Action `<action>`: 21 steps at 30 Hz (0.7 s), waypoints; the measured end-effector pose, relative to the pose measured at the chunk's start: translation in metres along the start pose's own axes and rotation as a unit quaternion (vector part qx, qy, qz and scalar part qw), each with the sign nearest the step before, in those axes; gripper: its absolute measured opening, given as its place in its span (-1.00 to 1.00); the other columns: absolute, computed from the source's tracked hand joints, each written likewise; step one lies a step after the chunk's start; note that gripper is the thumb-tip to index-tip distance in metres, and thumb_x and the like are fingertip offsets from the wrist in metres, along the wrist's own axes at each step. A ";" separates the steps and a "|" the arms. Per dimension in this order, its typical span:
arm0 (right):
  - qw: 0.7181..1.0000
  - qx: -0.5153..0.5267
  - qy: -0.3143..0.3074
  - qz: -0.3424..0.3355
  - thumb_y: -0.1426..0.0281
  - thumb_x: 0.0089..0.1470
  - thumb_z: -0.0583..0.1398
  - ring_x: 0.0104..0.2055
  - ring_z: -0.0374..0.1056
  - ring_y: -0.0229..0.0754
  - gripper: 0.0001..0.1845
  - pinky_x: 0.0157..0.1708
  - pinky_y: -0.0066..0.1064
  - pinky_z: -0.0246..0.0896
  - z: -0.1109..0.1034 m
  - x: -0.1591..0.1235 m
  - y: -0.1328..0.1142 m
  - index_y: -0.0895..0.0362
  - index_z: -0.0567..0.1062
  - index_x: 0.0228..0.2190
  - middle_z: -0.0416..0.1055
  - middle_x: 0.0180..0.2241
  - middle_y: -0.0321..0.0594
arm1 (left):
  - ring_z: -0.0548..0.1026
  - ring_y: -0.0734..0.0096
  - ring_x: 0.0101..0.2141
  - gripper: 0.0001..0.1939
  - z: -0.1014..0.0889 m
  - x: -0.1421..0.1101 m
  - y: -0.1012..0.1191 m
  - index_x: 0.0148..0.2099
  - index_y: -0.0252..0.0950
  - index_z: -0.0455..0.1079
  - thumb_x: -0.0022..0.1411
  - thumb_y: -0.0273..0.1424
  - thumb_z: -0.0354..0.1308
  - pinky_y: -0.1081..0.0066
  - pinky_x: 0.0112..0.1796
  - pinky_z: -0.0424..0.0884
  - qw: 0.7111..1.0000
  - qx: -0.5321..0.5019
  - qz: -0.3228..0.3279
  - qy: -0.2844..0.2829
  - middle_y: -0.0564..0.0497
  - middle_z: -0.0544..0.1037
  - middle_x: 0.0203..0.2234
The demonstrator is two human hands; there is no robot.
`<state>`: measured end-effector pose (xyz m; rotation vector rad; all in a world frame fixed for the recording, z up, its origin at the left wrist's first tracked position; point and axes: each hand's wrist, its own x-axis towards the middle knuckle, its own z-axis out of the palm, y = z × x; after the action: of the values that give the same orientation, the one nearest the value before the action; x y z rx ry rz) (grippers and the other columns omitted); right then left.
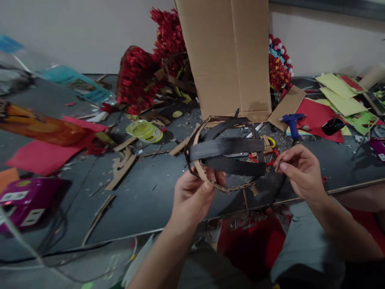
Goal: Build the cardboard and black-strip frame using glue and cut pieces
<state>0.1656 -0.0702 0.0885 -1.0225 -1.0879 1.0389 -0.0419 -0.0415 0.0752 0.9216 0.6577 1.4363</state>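
Observation:
My left hand (195,196) is closed on the lower rim of a cardboard strip frame (227,148), thumb outside and fingers inside. Curved black strips span this cage-like frame, and bare brown cardboard shows along its edges. To its right, my right hand (300,172) pinches a small brownish scrap (279,163) between thumb and fingertips, a little apart from the frame. Red-handled scissors (274,155) lie on the table behind the frame, partly hidden by it. Beyond my right hand rests a blue glue gun (293,121).
A tall cardboard panel (228,60) stands at the back, beside red paper-petal pieces (136,76). A yellow tub (145,131), cardboard scraps (122,168) and a purple power strip (30,200) occupy the left. Coloured paper sheets (320,116) and a dark bottle (332,126) lie at right.

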 end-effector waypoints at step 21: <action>0.994 -0.030 -0.063 -0.086 0.43 0.07 0.24 -0.27 0.47 -0.29 -0.88 -0.27 -0.43 0.42 -0.006 -0.002 -0.011 -0.01 0.56 -0.33 0.54 -0.33 -0.31 | 0.40 0.50 -0.67 -0.76 -0.005 0.001 -0.003 -0.52 -0.24 0.48 -0.18 -0.25 0.44 0.49 -0.62 0.38 0.999 0.042 -0.021 -0.025 0.08 0.44 -0.69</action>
<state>0.1731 -0.0757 0.0980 -0.9030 -1.2947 0.9462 -0.0446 -0.0393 0.0708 1.0010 0.7008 1.3521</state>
